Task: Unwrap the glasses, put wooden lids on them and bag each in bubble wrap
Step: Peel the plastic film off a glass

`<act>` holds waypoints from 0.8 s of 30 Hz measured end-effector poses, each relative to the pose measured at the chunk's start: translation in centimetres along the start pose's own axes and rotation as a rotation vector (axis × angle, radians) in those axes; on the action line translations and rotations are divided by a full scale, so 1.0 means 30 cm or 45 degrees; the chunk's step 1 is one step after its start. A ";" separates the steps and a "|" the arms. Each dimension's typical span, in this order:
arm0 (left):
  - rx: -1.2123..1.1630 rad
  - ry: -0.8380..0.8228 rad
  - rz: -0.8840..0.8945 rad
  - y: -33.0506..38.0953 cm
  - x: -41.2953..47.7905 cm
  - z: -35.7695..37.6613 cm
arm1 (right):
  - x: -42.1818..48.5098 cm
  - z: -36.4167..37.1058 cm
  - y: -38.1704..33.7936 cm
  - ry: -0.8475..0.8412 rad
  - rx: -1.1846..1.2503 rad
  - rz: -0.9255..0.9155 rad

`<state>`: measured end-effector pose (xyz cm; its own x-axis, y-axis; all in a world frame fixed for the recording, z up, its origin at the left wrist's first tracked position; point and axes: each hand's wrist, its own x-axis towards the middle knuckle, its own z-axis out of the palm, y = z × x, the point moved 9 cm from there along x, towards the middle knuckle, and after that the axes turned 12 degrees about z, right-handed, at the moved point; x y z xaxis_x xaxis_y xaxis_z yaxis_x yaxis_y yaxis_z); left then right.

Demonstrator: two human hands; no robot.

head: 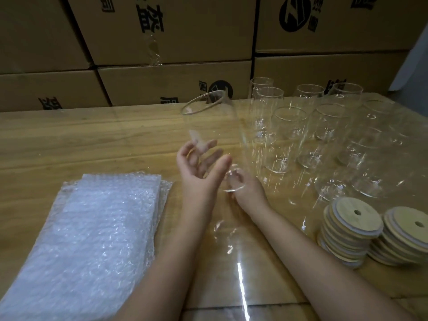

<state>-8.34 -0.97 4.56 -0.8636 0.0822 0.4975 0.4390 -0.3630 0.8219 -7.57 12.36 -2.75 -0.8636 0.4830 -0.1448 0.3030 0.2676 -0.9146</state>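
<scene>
A clear tall glass [208, 126] is tilted above the wooden table [81, 140], rim up and to the left. My right hand [249, 189] grips its base from below. My left hand [200, 169] rests against the lower side, with straight spread fingers behind the glass and the thumb in front. Clear plastic wrap [234, 246] lies crumpled on the table under my forearms. A stack of bubble wrap bags [102, 230] lies at the left. Two stacks of round wooden lids [354, 225] with centre holes stand at the right.
Several more clear glasses [289, 135] stand upright at the right back, partly under loose clear film [382, 172]. Stacked cardboard boxes [162, 31] form a wall behind the table. The table's front edge runs near the bottom of the view.
</scene>
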 end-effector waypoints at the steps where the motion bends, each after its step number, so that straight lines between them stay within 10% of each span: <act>1: -0.003 0.045 -0.018 -0.016 0.001 -0.025 | 0.002 -0.013 0.001 0.002 0.155 -0.004; 6: -0.001 0.123 -0.136 -0.126 -0.009 -0.067 | -0.013 -0.040 0.018 0.081 0.537 -0.101; 24: -0.113 0.171 -0.418 -0.237 -0.033 -0.147 | -0.026 0.051 -0.028 -0.322 0.460 -0.232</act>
<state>-11.69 -2.57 -3.01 -0.9824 0.0869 0.1654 0.1150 -0.4169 0.9016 -7.75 10.48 -2.45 -0.9742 0.2249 -0.0165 0.0171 0.0004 -0.9999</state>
